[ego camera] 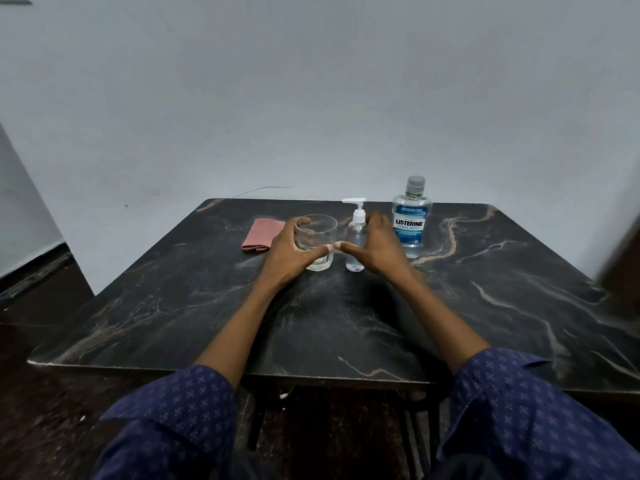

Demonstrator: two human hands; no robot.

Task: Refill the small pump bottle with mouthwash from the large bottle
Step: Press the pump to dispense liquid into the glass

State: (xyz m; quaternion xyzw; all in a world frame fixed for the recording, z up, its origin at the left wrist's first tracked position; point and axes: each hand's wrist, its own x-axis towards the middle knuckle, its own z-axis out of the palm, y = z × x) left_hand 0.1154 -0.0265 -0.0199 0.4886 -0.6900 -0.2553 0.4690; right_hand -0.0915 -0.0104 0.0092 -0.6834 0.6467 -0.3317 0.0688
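A small clear pump bottle [355,251] with a white pump head stands upright near the table's middle. The large Listerine mouthwash bottle [412,220], capped and holding pale blue liquid, stands just right of it. My left hand [289,252] wraps round a clear drinking glass [317,237] left of the pump bottle, thumb across its front and fingers at its far left side. My right hand [379,249] is spread between the two bottles. Its thumb points left in front of the pump bottle and its fingers are behind it, not closed on it.
A folded pink cloth [260,234] lies left of the glass. The dark marble-patterned table [485,306] backs onto a grey wall, and its front edge is near my sleeves. A blurred dark shape shows at the right border.
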